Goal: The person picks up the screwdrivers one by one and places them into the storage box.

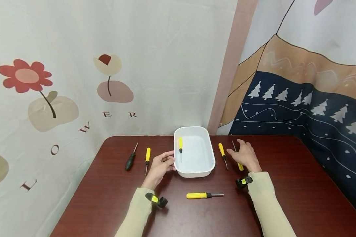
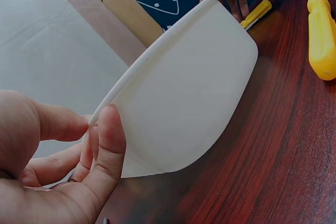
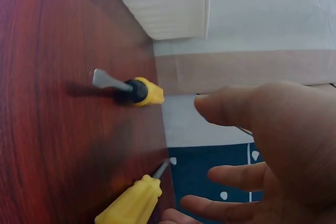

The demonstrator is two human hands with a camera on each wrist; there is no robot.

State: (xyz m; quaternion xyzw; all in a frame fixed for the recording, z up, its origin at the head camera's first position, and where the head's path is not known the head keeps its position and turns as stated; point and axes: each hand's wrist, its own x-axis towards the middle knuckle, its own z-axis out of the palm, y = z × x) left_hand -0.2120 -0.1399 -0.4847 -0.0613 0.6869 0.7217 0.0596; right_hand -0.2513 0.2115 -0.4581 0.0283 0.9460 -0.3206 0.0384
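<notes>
A white plastic tray point(image 1: 197, 164) stands at the back of the table, with a yellow-handled screwdriver point(image 1: 180, 144) lying inside. My left hand point(image 1: 161, 167) pinches the tray's left rim between thumb and fingers, as the left wrist view shows close up at the rim point(image 2: 152, 51). Over to the right, my right hand point(image 1: 245, 155) hovers with its fingers spread above a yellow screwdriver point(image 1: 240, 167), whose shaft points to the back. In the right wrist view that screwdriver's yellow handle point(image 3: 131, 203) lies below the fingers, and nothing is in the hand.
Another yellow screwdriver point(image 1: 222, 149) lies between the tray and my right hand. One more point(image 1: 196, 196) lies crosswise in front of the tray. Left of the tray are a dark-handled screwdriver point(image 1: 130, 161) and a yellow one point(image 1: 148, 154). A printed curtain point(image 1: 166, 65) hangs behind the table.
</notes>
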